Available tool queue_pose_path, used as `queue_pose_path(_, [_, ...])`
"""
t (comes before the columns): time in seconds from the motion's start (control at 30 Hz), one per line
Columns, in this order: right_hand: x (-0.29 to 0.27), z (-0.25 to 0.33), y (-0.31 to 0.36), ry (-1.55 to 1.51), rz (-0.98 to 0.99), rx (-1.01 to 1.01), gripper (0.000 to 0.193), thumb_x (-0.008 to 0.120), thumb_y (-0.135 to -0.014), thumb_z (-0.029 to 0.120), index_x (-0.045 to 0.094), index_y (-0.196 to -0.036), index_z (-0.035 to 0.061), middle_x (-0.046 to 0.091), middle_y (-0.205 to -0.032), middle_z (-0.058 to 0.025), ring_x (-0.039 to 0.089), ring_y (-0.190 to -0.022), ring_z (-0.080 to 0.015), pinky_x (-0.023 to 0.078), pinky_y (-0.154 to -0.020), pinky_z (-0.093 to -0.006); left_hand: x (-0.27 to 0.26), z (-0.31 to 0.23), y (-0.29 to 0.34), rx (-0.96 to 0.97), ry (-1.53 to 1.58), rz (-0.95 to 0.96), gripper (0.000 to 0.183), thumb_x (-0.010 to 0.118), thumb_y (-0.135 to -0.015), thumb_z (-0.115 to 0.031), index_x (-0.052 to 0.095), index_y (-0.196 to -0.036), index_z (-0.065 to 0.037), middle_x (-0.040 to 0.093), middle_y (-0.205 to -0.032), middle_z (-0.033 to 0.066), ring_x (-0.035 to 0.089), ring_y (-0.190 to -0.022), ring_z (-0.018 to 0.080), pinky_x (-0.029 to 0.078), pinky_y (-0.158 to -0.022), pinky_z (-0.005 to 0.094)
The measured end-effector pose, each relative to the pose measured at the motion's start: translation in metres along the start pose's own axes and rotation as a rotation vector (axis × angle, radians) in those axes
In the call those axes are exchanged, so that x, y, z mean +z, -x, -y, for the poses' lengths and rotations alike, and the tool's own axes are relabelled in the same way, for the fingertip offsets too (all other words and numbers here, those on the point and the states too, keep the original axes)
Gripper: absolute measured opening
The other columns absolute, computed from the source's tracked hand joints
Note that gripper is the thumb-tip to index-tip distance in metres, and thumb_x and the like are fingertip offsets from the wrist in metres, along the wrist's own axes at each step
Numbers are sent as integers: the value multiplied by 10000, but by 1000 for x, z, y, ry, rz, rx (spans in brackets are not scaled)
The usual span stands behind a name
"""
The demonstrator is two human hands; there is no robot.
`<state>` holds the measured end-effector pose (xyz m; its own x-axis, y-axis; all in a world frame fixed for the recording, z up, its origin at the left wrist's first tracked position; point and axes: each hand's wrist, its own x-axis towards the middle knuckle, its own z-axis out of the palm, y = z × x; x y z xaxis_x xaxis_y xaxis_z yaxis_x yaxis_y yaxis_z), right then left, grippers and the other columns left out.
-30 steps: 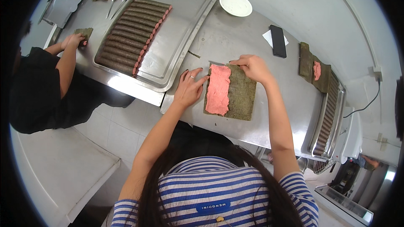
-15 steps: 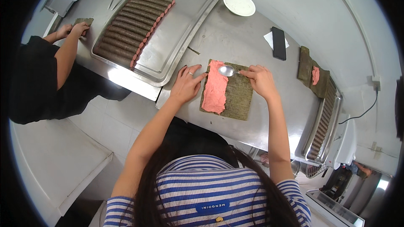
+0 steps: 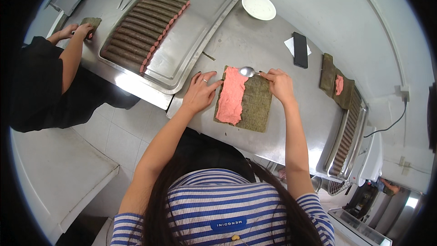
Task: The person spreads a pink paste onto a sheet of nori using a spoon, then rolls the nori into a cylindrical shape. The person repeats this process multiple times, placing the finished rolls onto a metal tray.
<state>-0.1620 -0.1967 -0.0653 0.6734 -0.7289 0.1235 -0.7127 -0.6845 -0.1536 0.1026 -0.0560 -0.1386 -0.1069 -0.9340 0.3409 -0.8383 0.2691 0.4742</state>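
A square sheet of nori [image 3: 257,105] lies flat on the metal table in front of me. Pink paste [image 3: 231,96] covers its left part in a broad band. My right hand [image 3: 278,84] grips a metal spoon [image 3: 247,72] by its handle, and the bowl of the spoon is at the upper right edge of the paste. My left hand [image 3: 200,92] rests on the table with its fingers spread, the fingertips at the sheet's left edge.
Left of me stands a large metal tray [image 3: 200,23] with a row of nori rolls [image 3: 141,29]. A white bowl [image 3: 259,7], a black phone [image 3: 300,49] and folded nori [image 3: 328,73] lie farther back. A second tray of rolls [image 3: 347,139] is at right. A co-worker's hands [image 3: 77,32] handle nori at far left.
The spoon has lifted slightly up and right, toward the top right corner of the paste. The paste looks smoother. My left hand has stayed in place.
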Motion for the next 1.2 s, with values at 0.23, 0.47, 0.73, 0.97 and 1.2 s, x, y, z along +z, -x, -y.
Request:
queue_pose_path(0.23, [-19, 14, -11, -18, 83, 125, 310, 550, -797, 69, 734, -1000, 214, 618, -794, -34, 624, -802, -253, 503, -687, -408, 0, 0, 1, 0, -1, -2, 405, 589, -774, -55, 613, -1152, -197, 485, -1273, 95, 481, -1183, 276, 322, -1065, 489])
queue_pose_path(0.47, [-3, 52, -2, -54, 105, 135, 349, 523, -796, 55, 713, -1053, 194, 628, -834, -70, 633, -808, -290, 501, -676, -427, 0, -1, 0, -2, -3, 2, 406, 589, -775, -54, 613, -1154, -199, 484, -1277, 95, 481, -1181, 278, 325, -1062, 488])
queue_pose_path(0.73, [-12, 57, -5, -236, 45, 202, 343, 543, -799, 42, 701, -1070, 179, 620, -822, -75, 624, -778, -284, 495, -664, -411, 0, 0, 1, -8, 7, -3, 413, 592, -771, -51, 617, -1157, -196, 489, -1275, 93, 479, -1188, 273, 318, -1072, 484])
queue_pose_path(0.97, [4, 71, 4, -111, 97, 171, 356, 537, -800, 53, 700, -1079, 204, 628, -854, -67, 625, -786, -299, 502, -687, -434, -2, -1, 0, -6, -3, 0, 413, 594, -766, -48, 618, -1151, -195, 485, -1273, 90, 481, -1187, 268, 319, -1072, 483])
queue_pose_path(1.2, [-14, 69, -2, -253, 52, 220, 368, 516, -797, 27, 704, -1067, 192, 627, -849, -76, 626, -790, -298, 504, -661, -425, 0, 0, 1, -7, -3, -8, 420, 597, -766, -51, 617, -1159, -198, 483, -1274, 90, 478, -1189, 268, 316, -1076, 487])
